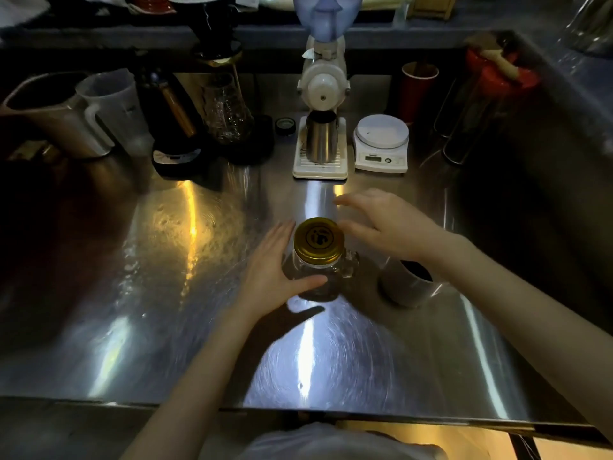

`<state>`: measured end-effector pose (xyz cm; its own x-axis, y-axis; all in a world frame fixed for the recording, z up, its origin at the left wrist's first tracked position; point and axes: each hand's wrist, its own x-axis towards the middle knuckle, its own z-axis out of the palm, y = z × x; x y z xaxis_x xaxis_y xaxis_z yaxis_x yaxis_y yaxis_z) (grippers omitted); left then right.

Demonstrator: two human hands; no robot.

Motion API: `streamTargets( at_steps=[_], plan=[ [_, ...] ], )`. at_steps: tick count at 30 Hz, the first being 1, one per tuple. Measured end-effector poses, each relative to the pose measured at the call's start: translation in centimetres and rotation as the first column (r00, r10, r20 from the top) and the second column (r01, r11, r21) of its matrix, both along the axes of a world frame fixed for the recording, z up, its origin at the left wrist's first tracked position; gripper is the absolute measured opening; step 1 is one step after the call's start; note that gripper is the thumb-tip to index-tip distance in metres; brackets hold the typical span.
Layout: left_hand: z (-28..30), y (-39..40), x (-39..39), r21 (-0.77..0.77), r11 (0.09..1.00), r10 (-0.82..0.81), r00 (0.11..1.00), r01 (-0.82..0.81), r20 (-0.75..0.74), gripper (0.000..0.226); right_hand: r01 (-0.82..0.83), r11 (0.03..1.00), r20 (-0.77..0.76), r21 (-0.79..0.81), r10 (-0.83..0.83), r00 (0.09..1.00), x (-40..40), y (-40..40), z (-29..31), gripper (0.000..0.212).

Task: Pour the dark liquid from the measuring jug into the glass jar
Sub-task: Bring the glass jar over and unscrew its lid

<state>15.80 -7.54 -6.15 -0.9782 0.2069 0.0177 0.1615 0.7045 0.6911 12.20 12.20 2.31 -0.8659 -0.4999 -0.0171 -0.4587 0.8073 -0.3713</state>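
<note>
Gold lid (318, 240) with a black emblem tops the clear glass jar (315, 280); the surface (166, 293) is brushed silver, the far scale (381, 142) white, the cup (418, 91) red

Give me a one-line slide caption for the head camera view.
Left hand steadies a glass jar with its gold lid on, right hand reaching for it.

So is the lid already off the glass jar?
No, the gold lid sits on the glass jar, which the left hand steadies.
</note>
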Motion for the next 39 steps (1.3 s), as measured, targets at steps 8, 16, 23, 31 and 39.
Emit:
streamTargets(
  at_steps=[8, 16, 23, 31, 39],
  plan=[
    [-0.3, -0.6, -1.0, 0.178, 0.983, -0.058, 0.991, 0.036, 0.120, 0.084, -0.112, 0.962, -0.144, 0.251, 0.151, 0.978, 0.1, -3.4, -2.2, 0.070],
    [-0.8, -0.5, -1.2, 0.186, 0.982, 0.008, 0.988, -0.038, 0.156, 0.078, -0.180, 0.979, -0.080, 0.096, 0.188, 0.979, -1.5, -2.6, -1.8, 0.065],
    [-0.8, -0.5, -1.2, 0.213, 0.975, 0.030, 0.985, -0.066, 0.169, 0.062, -0.215, 0.948, 0.007, -0.235, 0.223, 0.975, -3.3, -2.4, -0.3, 0.063],
    [0.3, -0.1, -1.2, 0.215, 0.973, 0.055, 0.986, -0.089, 0.160, 0.062, -0.035, 0.944, 0.362, -0.329, 0.161, 0.918, -8.6, -1.0, -0.9, 0.077],
    [-0.3, -0.2, -1.4, 0.213, 0.971, 0.063, 0.975, -0.110, 0.215, 0.073, -0.112, 0.985, 0.585, -0.135, 0.170, 0.793, -12.3, -0.6, -5.9, 0.076]
  ],
)
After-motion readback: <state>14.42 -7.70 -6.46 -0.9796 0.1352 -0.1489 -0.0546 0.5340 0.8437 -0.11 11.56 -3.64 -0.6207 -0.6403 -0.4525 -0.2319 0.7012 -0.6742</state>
